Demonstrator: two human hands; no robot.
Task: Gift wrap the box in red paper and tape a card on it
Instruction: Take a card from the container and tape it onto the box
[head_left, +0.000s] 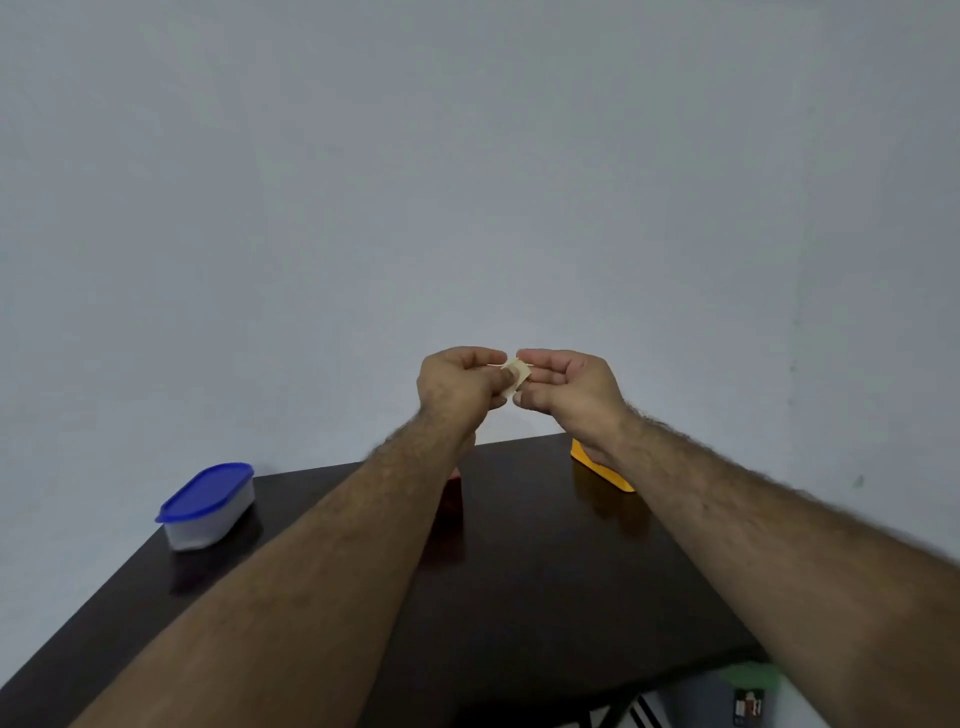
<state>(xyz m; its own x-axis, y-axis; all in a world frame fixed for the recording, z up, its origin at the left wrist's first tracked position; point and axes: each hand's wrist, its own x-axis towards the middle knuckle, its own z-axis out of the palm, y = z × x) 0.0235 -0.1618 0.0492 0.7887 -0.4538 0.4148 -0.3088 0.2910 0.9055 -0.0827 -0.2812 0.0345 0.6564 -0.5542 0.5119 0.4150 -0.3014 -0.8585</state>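
Observation:
Both my hands are raised in front of the wall, above the far edge of the dark table (519, 571). My left hand (457, 384) and my right hand (566, 389) pinch a small pale piece of tape (515, 376) between their fingertips. A sliver of red (452, 491), likely the wrapped box, shows on the table behind my left forearm, mostly hidden. A yellow object (602, 467) sits at the table's far edge, partly hidden by my right wrist. No card is clearly visible.
A clear container with a blue lid (208, 504) stands at the table's far left corner. Beyond the table's right front edge lie a green thing (748, 675) and other items on the floor. A plain grey wall fills the background.

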